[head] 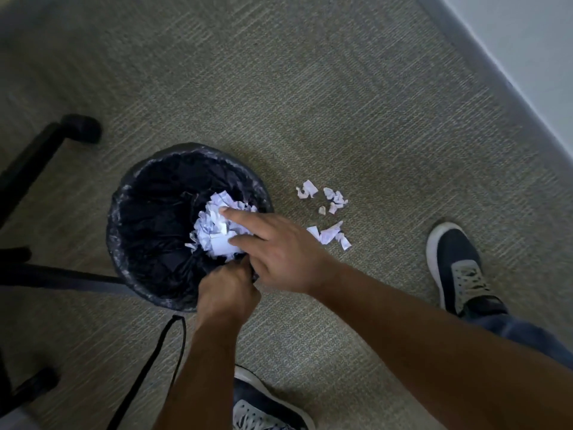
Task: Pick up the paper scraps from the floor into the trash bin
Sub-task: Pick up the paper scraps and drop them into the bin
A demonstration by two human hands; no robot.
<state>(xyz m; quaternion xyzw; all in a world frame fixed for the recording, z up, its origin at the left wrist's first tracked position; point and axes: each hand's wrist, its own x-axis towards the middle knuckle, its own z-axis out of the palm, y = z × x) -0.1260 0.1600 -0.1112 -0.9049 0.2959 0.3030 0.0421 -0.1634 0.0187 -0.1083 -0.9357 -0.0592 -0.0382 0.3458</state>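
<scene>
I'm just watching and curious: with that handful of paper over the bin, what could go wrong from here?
1. The right hand lies on the paper wad with straight fingers, near the trash bin rim; bits might fall back onto the carpet.
2. The left hand grips the black liner at the rim; a tug could pull it loose or tip the bin.
3. Scraps on the carpet lie close to the shoe, so they might get stepped on or scattered.
</scene>
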